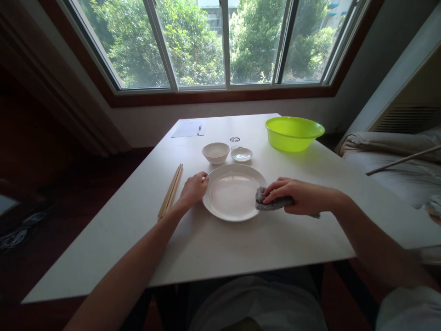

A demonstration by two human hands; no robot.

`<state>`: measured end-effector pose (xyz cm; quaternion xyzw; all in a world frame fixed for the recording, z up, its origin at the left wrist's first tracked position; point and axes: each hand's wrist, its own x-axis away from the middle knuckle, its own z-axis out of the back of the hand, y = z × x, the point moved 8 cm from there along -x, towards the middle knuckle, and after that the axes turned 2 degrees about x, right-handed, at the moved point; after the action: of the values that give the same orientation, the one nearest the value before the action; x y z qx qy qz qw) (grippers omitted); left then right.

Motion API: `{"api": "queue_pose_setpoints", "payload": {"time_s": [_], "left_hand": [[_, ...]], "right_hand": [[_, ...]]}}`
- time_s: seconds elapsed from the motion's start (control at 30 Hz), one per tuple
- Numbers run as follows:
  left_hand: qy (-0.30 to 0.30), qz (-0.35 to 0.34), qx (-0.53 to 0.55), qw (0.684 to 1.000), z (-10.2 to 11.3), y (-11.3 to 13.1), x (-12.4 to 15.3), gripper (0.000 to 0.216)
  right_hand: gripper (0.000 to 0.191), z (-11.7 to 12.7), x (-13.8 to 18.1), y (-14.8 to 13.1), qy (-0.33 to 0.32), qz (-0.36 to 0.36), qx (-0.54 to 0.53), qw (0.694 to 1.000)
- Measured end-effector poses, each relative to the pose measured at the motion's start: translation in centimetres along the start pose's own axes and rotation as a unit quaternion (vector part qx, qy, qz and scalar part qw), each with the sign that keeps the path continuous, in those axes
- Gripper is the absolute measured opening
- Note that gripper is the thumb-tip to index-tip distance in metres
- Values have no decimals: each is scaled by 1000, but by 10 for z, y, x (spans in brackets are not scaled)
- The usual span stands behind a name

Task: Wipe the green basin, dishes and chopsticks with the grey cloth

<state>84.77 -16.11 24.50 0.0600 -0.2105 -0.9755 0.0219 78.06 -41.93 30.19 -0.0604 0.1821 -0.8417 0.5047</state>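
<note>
- Table (193, 250): white top; supports all items below.
- Basin (292, 140): green, at the far right of the table; well apart from both hands.
- Plate (232, 193): flat on the table between the hands, nearer the wearer than the bowl (215, 157) and small dish (241, 155). Likely stiff, moderately heavy, breakable; glossy glaze may slip if wet. Take hold at opposite rims, thumbs above, fingers below.
- Right hand (292, 195): fingers close together, clamped on the cloth, at the plate's right rim.
- Left hand (195, 187): fingers curled at the left rim; cannot tell whether they pinch it.
- Cloth (270, 202): grey, bunched; probably light and soft. Grip by the folded bulk.
</note>
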Motion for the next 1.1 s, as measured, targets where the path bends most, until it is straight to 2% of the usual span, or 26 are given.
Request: {"api": "queue_pose_setpoints", "payload": {"time_s": [0.2, 0.4, 0.5, 0.6, 0.7, 0.8, 0.9, 1.0, 1.1], "left_hand": [[4, 1, 1, 1000, 1, 2, 1, 36], [-6, 5, -6, 1000, -1, 1, -2, 38], [-16, -10, 7, 1000, -1, 3, -2, 38], [-24, -15, 11, 1000, -1, 5, -1, 38], [-21, -3, -10, 1000, -1, 4, -1, 39], [-12, 8, -32, 999, -1, 3, 0, 39], [-3, 7, -30, 1000, 0, 3, 0, 39], [0, 0, -15, 1000, 0, 4, 1, 38], [-2, -3, -8, 1000, 0, 5, 2, 36]], "right_hand": [[65, -25, -18, -44, -14, 76, -46, 996], [60, -32, -21, -57, 5, 99, -27, 995], [57, -27, -15, -44, -16, 75, -22, 997], [54, -17, -7, -17, -32, 38, -17, 999], [44, -3, 0, 14, -10, -9, -10, 1000], [38, 3, 2, 26, 0, -14, -26, 1000], [48, -4, -2, 13, -20, 8, -43, 999], [60, -19, -10, -16, -37, 40, -50, 997], [57, -33, -18, -45, -18, 71, -46, 996]]}}
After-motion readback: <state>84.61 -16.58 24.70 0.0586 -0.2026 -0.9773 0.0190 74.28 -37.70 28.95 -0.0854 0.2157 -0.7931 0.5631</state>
